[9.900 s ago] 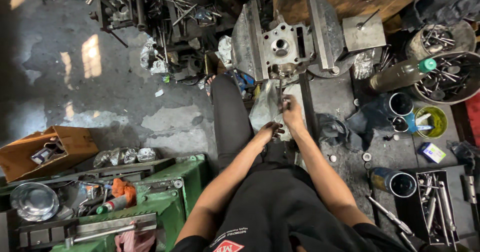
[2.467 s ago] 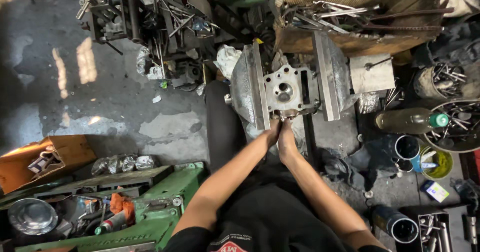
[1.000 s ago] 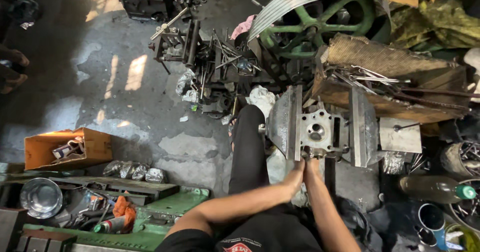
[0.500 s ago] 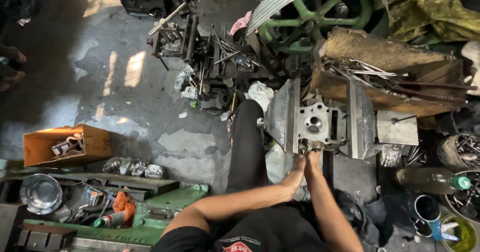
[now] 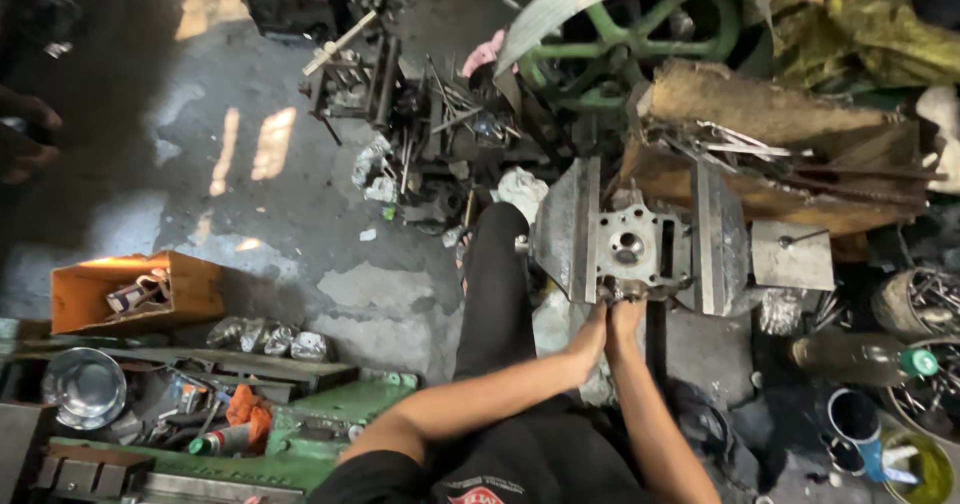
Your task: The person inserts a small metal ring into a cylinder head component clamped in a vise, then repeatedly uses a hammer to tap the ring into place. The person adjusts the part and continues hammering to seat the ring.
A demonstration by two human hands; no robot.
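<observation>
the grey metal engine block [image 5: 632, 249] sits clamped between two steel plates [image 5: 572, 229] so it stays put while the left hand [image 5: 590, 329] and right hand [image 5: 626, 316] press together at its lower edge, fingers pinching something too small to identify.

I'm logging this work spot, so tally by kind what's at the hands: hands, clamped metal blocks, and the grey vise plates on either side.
Hands: 2, left, right
Clamped metal block: 1
Grey vise plates: 2, one, other
Total: 5
</observation>
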